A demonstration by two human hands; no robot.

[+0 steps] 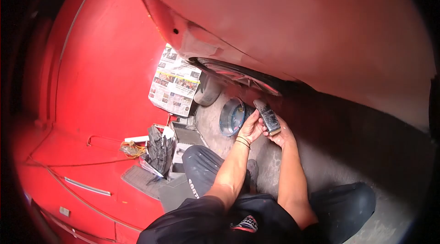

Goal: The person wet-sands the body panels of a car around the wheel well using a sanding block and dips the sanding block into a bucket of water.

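Note:
A dark, worn block with a light edge is held between both hands, in front of the car's wheel. My left hand has its fingers against the block's left side. My right hand is wrapped round its lower right side. Just left of my hands stands a round blue-rimmed basin on the grey floor. The basin seems to hold water, but its contents are not clear.
A red car body panel with a wheel hangs over the work area. Newspaper sheets cover something at its left. Dark crumpled material, orange cord and grey boxes lie by the red wall.

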